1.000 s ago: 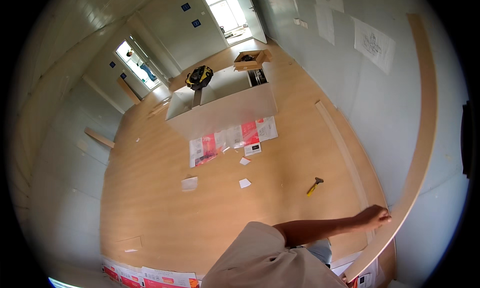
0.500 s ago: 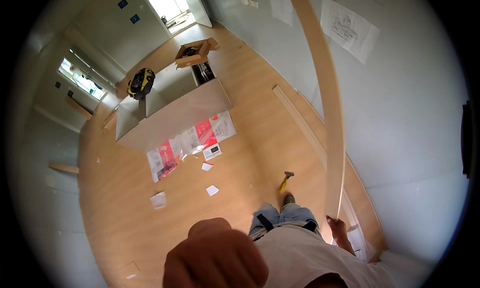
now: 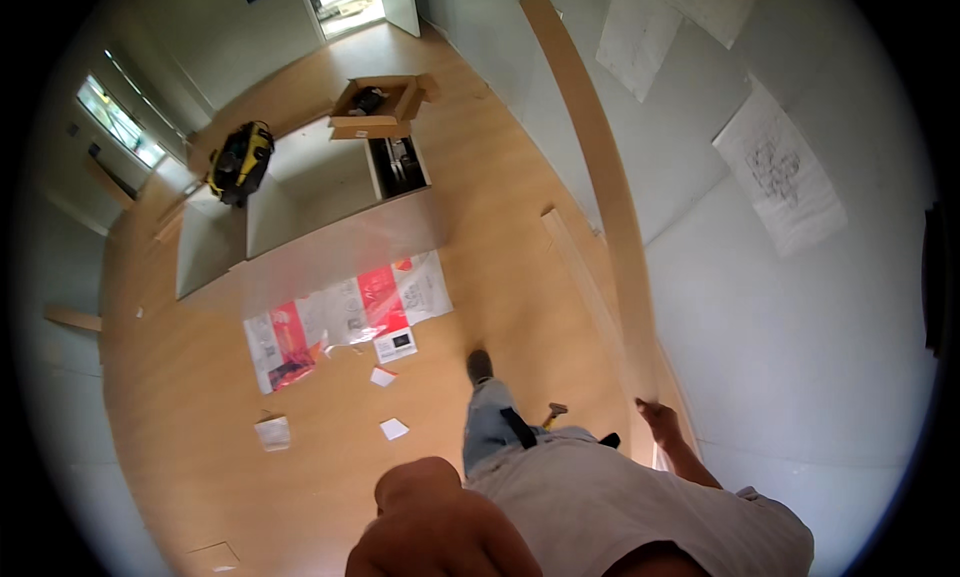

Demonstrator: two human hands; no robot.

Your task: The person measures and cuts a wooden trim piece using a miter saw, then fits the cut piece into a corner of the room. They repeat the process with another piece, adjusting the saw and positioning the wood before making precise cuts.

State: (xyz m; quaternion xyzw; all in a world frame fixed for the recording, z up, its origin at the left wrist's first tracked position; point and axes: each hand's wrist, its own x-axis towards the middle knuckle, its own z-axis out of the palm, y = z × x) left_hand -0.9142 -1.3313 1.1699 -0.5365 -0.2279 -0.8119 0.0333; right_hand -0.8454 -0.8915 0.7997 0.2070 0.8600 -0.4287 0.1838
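Note:
My right hand (image 3: 660, 424) is closed around the lower part of a long, narrow wood-coloured board (image 3: 598, 162). The board stands tilted along the wall on my right, its top end far ahead of me. Close to the camera, my left hand (image 3: 440, 522) is curled with its back towards me. Its palm is hidden, so whatever it may hold cannot be made out. On the floor by my legs lies a hammer (image 3: 556, 411) with a yellow handle, partly covered by my body.
Ahead stands a pale open cabinet carcass (image 3: 340, 232) bearing a black-and-yellow tool bag (image 3: 240, 163) and an open cardboard box (image 3: 375, 127). Printed plastic sheeting (image 3: 335, 317) and paper scraps (image 3: 394, 429) lie before it. Another strip (image 3: 578, 267) rests near the right wall; drawings (image 3: 780, 167) hang there.
I have stepped forward, one foot now ahead of the hammer. The board's top has swung left and lower in view, still in my right hand. My left hand stays curled.

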